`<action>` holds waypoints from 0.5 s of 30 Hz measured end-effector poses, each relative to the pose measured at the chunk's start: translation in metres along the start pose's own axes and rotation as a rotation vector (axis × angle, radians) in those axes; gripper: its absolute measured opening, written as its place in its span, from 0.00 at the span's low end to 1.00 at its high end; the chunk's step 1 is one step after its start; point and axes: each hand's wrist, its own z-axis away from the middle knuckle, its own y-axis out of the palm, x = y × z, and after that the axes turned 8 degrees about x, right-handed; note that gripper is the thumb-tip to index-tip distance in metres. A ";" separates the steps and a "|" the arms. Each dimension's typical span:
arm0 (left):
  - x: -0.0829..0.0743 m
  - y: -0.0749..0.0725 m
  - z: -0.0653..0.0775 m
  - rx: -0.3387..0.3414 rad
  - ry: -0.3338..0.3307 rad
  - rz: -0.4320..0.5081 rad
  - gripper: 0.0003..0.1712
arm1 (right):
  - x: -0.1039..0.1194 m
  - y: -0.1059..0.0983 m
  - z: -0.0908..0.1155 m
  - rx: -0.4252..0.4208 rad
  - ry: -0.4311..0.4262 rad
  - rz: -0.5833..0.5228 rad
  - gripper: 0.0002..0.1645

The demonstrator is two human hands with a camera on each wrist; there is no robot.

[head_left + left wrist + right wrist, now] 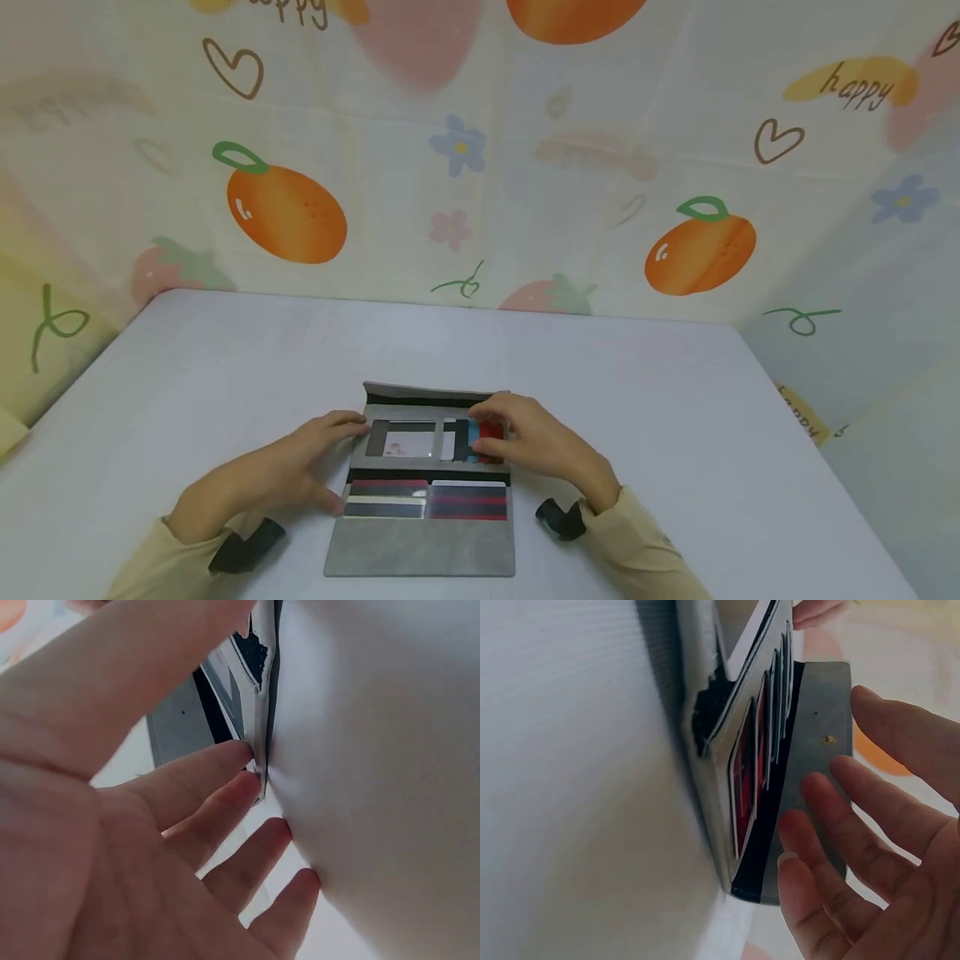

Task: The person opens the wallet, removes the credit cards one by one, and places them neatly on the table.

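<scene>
On the white counter [247, 358], a gray wallet [420, 546] lies spread wide between two hands. The cloth wall [397, 208] behind it says "happy" in curly brown letters, with oranges, hearts and flowers around it. The print on the cards is too small to read.

The wallet is well apart from the counter's back edge and both side edges, with lots of white counter on each side. It looks smooth, like leather, and has straight sides. Its far flap [817, 697] stands up and has a small gold snap [829, 739].

The left hand [296, 462] has its fingers loose and spread. Two fingertips touch the wallet's left edge, two rest on the counter, and it grips nothing. The right hand [528, 433] is over the upper right part, its fingers softly bent and apart, with no card pinched. It is by a red card [491, 442] and a blue card [473, 433]. Whether a tip touches them, one cannot tell.
</scene>
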 end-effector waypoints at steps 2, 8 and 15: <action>0.000 0.001 0.000 0.000 -0.002 -0.001 0.56 | 0.002 0.000 -0.003 0.007 0.001 0.012 0.24; -0.001 0.001 0.001 -0.002 -0.009 -0.014 0.57 | 0.006 0.002 -0.009 0.036 0.007 0.036 0.25; 0.001 0.000 0.000 -0.027 0.019 -0.042 0.57 | 0.009 0.005 -0.015 0.065 0.044 0.088 0.27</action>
